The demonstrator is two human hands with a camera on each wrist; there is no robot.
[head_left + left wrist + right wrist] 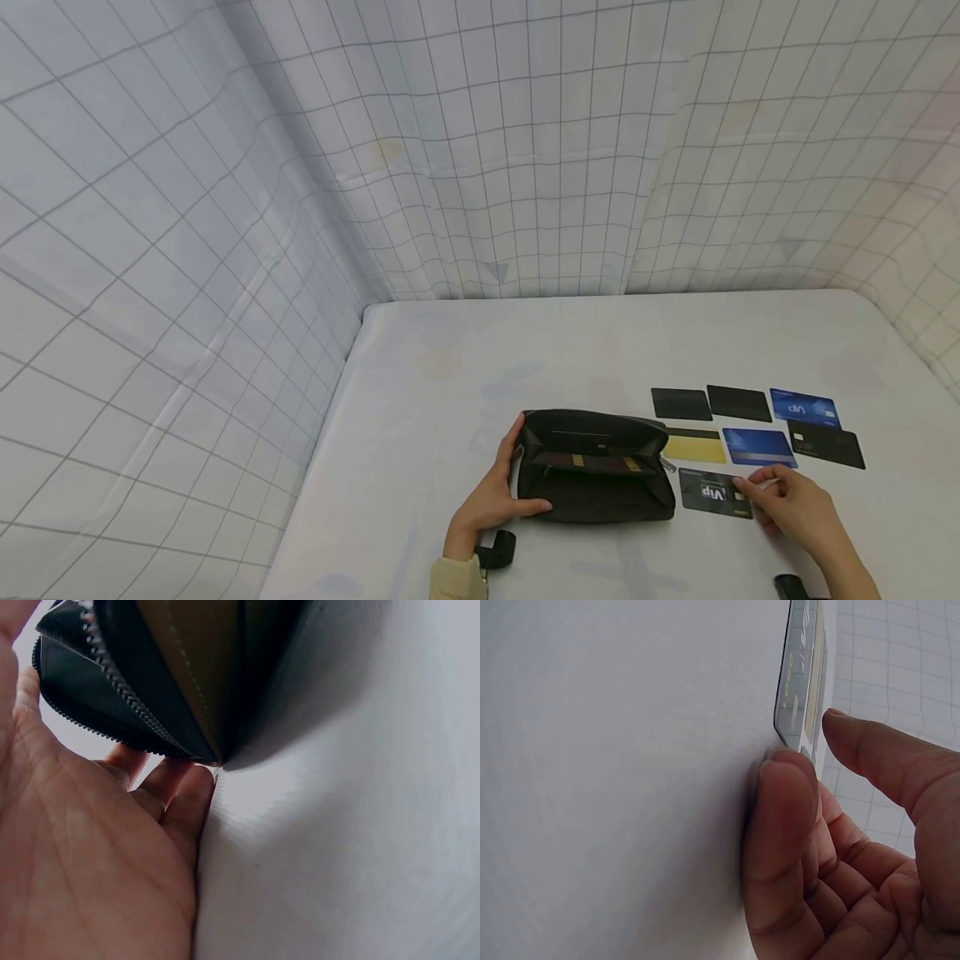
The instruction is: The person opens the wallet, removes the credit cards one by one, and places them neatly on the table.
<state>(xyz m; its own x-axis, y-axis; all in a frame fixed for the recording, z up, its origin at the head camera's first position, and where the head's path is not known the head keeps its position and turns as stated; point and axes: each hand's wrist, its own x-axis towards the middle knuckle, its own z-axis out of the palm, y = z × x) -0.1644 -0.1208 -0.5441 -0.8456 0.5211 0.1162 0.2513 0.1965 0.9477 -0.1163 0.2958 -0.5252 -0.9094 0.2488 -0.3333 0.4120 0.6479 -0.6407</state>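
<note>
A black zip-around wallet [596, 500] stands unzipped on the white-covered table, its mouth spread so inner pockets show. My left hand [491, 496] holds the wallet's left end, thumb at the front and fingers behind; in the left wrist view the fingertips [191, 795] are under its zipped edge. Right of the wallet lies a dark grey "Vip" card [701, 493]. My right hand [798, 504] is at that card's right end. In the right wrist view one fingertip [787, 769] touches the card's near edge, while the thumb stands apart from it.
Beyond the Vip card lie a yellow card [693, 448], a blue card [759, 448] and a black chip card [825, 444]. Further back are two plain black cards [681, 404] and another blue card [804, 408]. White grid-patterned curtains [510, 167] enclose the table.
</note>
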